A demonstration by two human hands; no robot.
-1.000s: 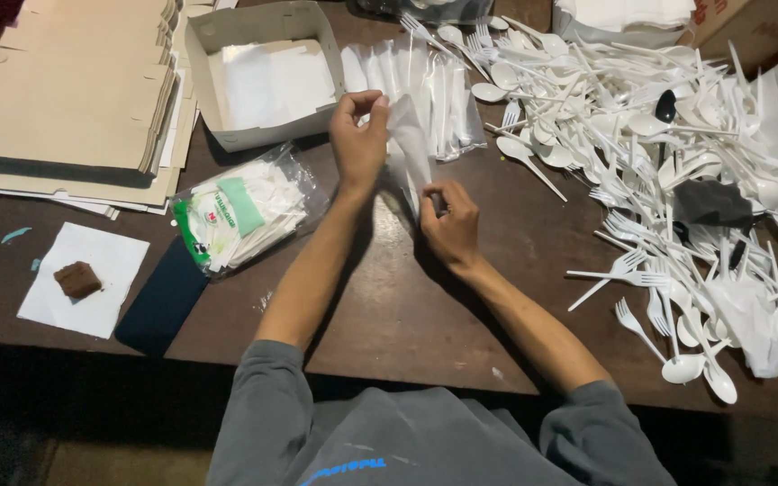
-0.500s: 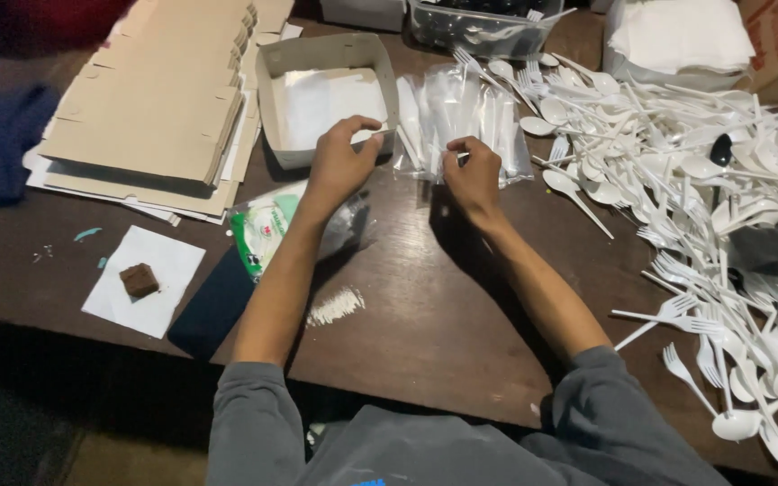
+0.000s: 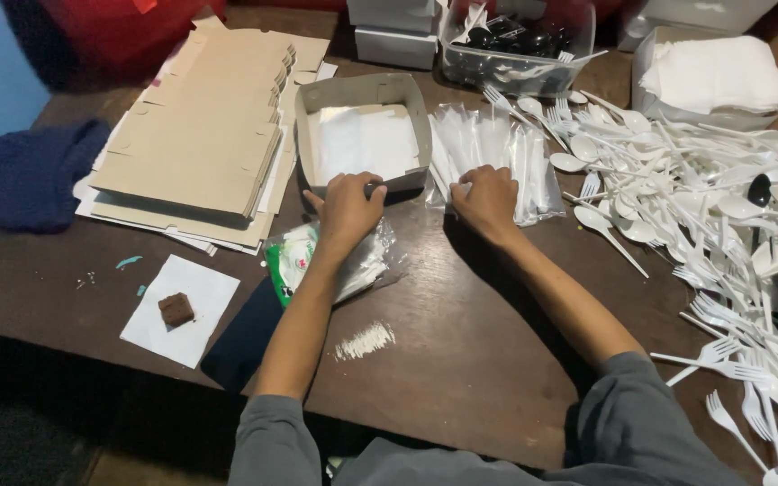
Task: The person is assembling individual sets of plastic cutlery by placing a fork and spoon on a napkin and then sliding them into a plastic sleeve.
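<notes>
Left hand [image 3: 349,205] curled on near rim of cardboard tray [image 3: 309,135]; right hand [image 3: 486,200], right of tray, presses clear sleeves [image 3: 497,157], grip unclear. Sleeves: light, limp, slippery; pinch edge.

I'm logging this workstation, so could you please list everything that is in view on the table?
Open cardboard box: one, grey-brown, centre back, white sheet inside.
Clear plastic sleeves: a stack, right of the box.
Plastic cutlery: a large pile, white, right side.
Flat cardboard blanks: a stack, tan, left back.
Napkin pack: one, green and white, under the left forearm.
White paper: one sheet, front left, with a brown cube on it.
Blue cloth: one, far left.
Napkin stack: white, back right.
Left hand: on the box's front wall.
Right hand: on the sleeves.
</notes>
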